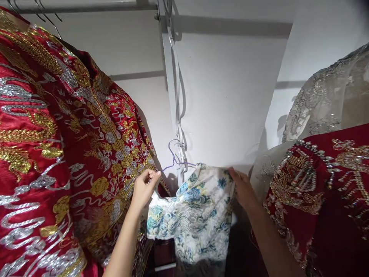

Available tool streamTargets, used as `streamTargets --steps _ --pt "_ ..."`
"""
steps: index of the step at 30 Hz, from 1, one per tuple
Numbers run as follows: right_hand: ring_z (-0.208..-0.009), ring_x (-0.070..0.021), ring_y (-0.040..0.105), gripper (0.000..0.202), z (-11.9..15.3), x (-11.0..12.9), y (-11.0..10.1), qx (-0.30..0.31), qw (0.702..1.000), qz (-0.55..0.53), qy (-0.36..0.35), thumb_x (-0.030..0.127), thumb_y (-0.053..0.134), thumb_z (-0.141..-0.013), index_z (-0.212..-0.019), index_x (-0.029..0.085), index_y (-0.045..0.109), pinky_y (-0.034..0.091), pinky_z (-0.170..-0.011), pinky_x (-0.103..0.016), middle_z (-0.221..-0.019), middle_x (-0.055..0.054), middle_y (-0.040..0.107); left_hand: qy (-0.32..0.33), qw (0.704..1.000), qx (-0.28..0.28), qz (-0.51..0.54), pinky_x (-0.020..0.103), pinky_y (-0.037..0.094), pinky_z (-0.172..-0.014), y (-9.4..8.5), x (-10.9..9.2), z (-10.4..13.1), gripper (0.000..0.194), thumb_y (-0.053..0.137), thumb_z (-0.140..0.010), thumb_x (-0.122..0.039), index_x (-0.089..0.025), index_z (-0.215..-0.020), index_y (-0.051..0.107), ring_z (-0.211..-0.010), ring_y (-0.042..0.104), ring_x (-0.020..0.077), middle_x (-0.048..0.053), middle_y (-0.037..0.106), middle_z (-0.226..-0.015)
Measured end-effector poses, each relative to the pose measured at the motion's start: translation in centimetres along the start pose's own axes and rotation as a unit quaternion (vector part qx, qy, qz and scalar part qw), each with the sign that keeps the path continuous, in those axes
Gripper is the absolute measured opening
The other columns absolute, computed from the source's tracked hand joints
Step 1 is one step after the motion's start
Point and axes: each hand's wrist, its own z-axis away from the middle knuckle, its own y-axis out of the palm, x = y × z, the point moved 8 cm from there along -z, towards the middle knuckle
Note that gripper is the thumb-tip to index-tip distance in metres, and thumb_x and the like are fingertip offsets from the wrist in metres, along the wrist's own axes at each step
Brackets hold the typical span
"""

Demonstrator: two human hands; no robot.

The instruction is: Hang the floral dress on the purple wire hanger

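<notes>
A white garment (201, 215) with a blue and yellow floral print hangs in the middle, its neckline tilted down toward the left. A thin purple hanger (174, 158) shows behind its neckline, the hook near white cords on the wall. My left hand (145, 188) pinches at the left side, by the garment's shoulder and the hanger's left end; which of them it grips is partly hidden. My right hand (242, 186) holds the garment's right shoulder corner between thumb and fingers.
A red jacket (95, 154) with gold and silver embroidery fills the left side, below a metal rail (86, 6). White cords (176, 77) run down a wall post. On the right hang a beaded red dress (323, 192) and a sheer white beaded garment (319, 100).
</notes>
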Motion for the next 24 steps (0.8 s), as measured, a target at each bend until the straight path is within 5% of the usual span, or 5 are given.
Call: streamTargets --steps 3,7,11,16,24 --pt "-0.067 -0.0239 0.062 0.060 -0.4 4.2 2.2 0.005 0.999 0.009 -0.045 0.079 0.052 -0.081 -0.082 0.022 0.070 0.049 -0.060 -0.033 -0.061 -0.004 0.062 -0.006 1.000 -0.021 -0.009 0.024 0.033 -0.057 -0.6 -0.8 0.7 0.034 0.068 -0.081 -0.050 -0.019 -0.073 0.055 -0.060 0.044 0.0125 -0.004 0.050 -0.064" --pt "-0.071 -0.0216 0.066 0.061 6.2 7.8 9.9 0.257 0.959 0.032 -0.112 0.073 0.043 -0.090 -0.099 0.022 0.075 0.054 -0.067 -0.032 -0.072 -0.006 0.071 -0.015 0.989 -0.150 0.011 0.025 0.025 -0.051 -3.7 0.4 1.7 0.047 0.068 -0.080 -0.050 -0.020 -0.056 0.041 -0.051 0.031 0.0102 -0.006 0.035 -0.052" --pt "-0.114 -0.0241 0.065 0.066 16.2 8.4 15.3 0.603 0.782 -0.004 -0.156 0.071 0.048 -0.089 -0.128 0.021 0.068 0.050 -0.100 -0.032 -0.127 -0.010 0.070 -0.022 0.935 -0.260 0.239 0.026 0.023 -0.048 -4.2 1.8 4.1 0.053 0.057 -0.087 -0.053 -0.022 -0.055 0.029 -0.048 0.025 0.0097 -0.006 0.027 -0.050" --pt "-0.107 -0.0227 0.065 0.047 10.5 0.8 13.2 0.295 0.944 0.120 -0.082 0.057 0.045 -0.098 -0.127 0.026 0.067 0.047 -0.102 -0.038 -0.112 -0.007 0.073 -0.099 0.894 -0.097 0.426 0.025 0.028 -0.046 2.8 0.0 6.8 0.048 0.040 -0.094 -0.047 -0.022 -0.060 0.018 -0.043 0.018 0.0098 -0.007 0.015 -0.049" --pt "-0.052 -0.0124 0.044 0.048 11.2 -9.0 6.7 0.144 0.983 -0.015 0.113 0.059 0.069 -0.081 -0.060 0.017 0.056 0.036 -0.051 -0.026 -0.056 0.002 0.050 -0.142 0.858 0.174 0.461 0.032 0.052 -0.073 9.8 -0.3 11.7 0.030 0.066 -0.079 -0.046 -0.018 -0.083 0.058 -0.078 0.062 0.0192 0.007 0.062 -0.081"
